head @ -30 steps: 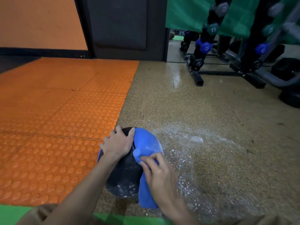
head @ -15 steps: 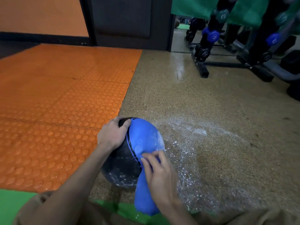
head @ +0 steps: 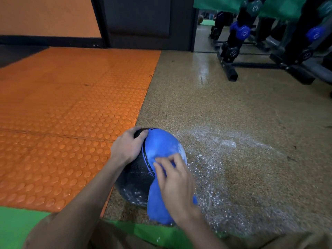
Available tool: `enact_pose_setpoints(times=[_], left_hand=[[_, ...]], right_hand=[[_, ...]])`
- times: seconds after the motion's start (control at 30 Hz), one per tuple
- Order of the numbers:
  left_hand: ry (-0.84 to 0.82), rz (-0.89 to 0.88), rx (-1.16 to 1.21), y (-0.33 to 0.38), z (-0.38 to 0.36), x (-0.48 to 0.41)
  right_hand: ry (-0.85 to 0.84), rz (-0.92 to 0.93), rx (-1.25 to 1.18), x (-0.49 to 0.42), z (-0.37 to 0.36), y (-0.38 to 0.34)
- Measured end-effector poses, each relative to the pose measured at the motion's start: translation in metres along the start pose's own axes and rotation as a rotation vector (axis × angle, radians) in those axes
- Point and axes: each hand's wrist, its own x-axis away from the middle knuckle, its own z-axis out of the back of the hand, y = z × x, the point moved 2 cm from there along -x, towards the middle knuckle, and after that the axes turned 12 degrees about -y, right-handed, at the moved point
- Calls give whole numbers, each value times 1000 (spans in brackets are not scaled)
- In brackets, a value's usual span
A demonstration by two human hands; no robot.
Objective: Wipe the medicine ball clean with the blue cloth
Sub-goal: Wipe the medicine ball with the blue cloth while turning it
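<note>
1. Since half a second ago: right hand [head: 174, 180] a little higher up the medicine ball [head: 136, 178]; blue cloth [head: 158, 207] pulled up with it; left hand [head: 127, 148] in the same spot on the ball.
2. Medicine ball down on the ground, low in the view at about 6 o'clock; right at the line between the orange mat [head: 62, 114] and the speckled floor [head: 233, 114]; black on its 8 o'clock side, blue on its 1 o'clock side; white smears on both parts.
3. Left hand on the ball's 10 o'clock side; fingers curled over the black top, gripping it.
4. Right hand on the ball's 4 o'clock side; fingers bent and close together, pinching the blue cloth against the ball; rest of the cloth hanging below the palm toward 6 o'clock.
5. Hard to tell where the cloth stops and the blue part of the ball starts.
6. Shiny white patch [head: 215, 169] on the speckled floor, just beside the ball at 3 o'clock.
7. Orange mat with round bumps, out at 9 to 11 o'clock from the ball.
8. Green mat [head: 16, 223] at 7 o'clock, near the bottom edge.
9. Dark door [head: 143, 20] far off at 12 o'clock.
10. Dumbbell rack [head: 228, 69] well away at 1 o'clock; blue dumbbell [head: 240, 30] up on it.
</note>
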Motion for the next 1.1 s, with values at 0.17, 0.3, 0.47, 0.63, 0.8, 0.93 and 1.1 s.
enact_pose_setpoints(times=[0.17, 0.3, 0.47, 0.63, 0.8, 0.93, 1.1], left_hand=[[8, -42, -15, 3, -4, 1], [5, -31, 14, 2, -2, -3], [-15, -94, -10, -3, -2, 0], [-25, -115, -2, -2, -4, 6], [-43, -110, 34, -5, 0, -1], [-54, -125, 36, -6, 1, 1], [-29, -108, -27, -1, -1, -3]], right_hand=[[-57, -58, 109, -58, 0, -5], [-15, 4, 25, -15, 3, 4], [-48, -111, -77, 5, 11, 30], [-354, -688, -213, -35, 4, 95], [-155, -291, -275, -18, 12, 44], [-200, -506, -281, -28, 0, 76], [-239, -471, -253, -35, 5, 72]])
